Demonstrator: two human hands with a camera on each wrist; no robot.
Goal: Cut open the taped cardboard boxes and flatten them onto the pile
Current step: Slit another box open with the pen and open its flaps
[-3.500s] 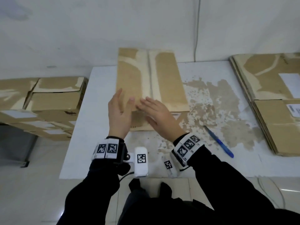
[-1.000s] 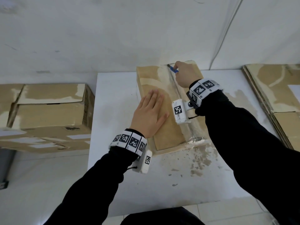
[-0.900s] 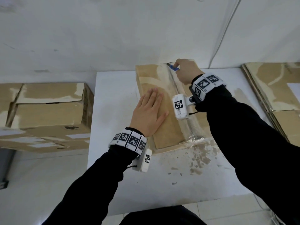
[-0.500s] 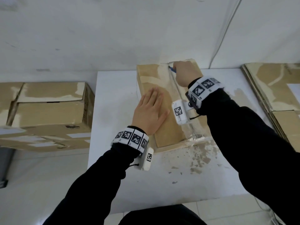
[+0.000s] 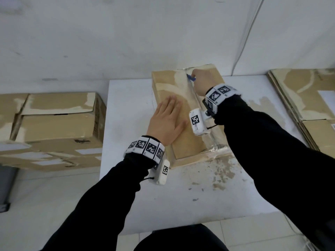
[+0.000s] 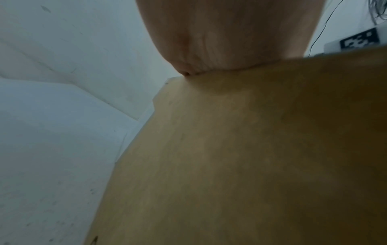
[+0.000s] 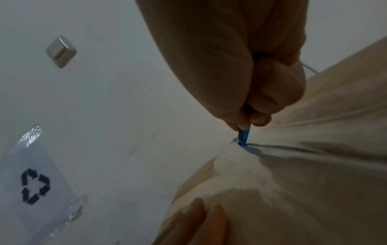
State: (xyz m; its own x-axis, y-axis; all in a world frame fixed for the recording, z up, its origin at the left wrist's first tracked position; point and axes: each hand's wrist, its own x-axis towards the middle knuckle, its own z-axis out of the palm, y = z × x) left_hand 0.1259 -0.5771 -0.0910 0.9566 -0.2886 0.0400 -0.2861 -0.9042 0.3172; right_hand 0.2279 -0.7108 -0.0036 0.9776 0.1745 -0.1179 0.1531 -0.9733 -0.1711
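1. Cardboard box: lies on the white table, long axis running away from the person, far end against the wall. Clear tape covers the centre seam of its top face.
2. Left hand: laid flat, palm down, fingers straight and together, on the left half of the box top. The left wrist view shows the heel of the hand pressed on the cardboard.
3. Right hand: fingers curled tight round a blue cutter at the far end of the seam. In the right wrist view the blue tip meets the taped seam, with the tape puckered around it; whether the blade has pierced the tape cannot be determined.
4. Flattened cardboard pile: lies on the table's right side, well apart from the box.
5. Uncut boxes: stacked left of the table, below its level.
6. Table surface: brown worn patches near the box's near end.
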